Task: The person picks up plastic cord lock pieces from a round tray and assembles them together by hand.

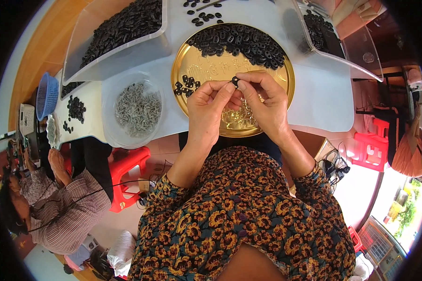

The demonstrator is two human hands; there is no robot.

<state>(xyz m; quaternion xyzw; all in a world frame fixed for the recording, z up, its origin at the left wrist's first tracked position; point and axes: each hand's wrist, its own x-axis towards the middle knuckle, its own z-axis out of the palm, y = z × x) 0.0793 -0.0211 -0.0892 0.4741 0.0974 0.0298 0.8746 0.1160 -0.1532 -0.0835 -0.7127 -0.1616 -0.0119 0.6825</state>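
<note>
**Small black piece pinched above the gold tray**

The fingers of my left hand are clamped on the small black piece, thumb and index together at its left side. The fingers of my right hand grip it from the right, the index near its top and the thumb lower. So the piece sits between my 2 hands, over the gold tray; its finer shape is too small for me to tell.

Just beside my left hand, a small cluster of black parts lies at the tray's left side. Under my hands, at the near side, shiny bits show, partly hidden. Along the far rim runs a thick heap of black parts.

The tray stands on a pale counter. To its left, a clear round tub holds a heap of grey pieces. Behind the tub, a clear bin is piled with black parts, and on my right a 2nd clear bin holds more. Loose black parts are scattered beyond the tray.

Farther left are a small black pile and a blue basket. There a co-worker in a striped top sits near a red stool.
</note>
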